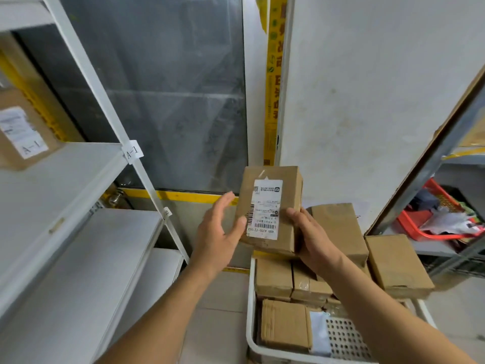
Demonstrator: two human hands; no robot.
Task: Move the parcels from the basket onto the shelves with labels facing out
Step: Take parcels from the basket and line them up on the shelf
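A small brown cardboard parcel (pixel 270 208) with a white printed label facing me is held above the basket. My right hand (pixel 311 237) grips its lower right side, thumb on the front. My left hand (pixel 217 232) lies against its left edge with straight fingers and the thumb on the label's corner. Below, a white perforated basket (pixel 252 334) holds several more brown parcels (pixel 338 227). White metal shelves (pixel 68 174) stand at the left, marked A-1, with one labelled parcel (pixel 23 132) on the upper shelf.
A second shelf unit at the right carries a red tray (pixel 433 232) of loose items. A glass door with yellow trim and a white wall close off the far side. The lower left shelf boards (pixel 99 248) are bare.
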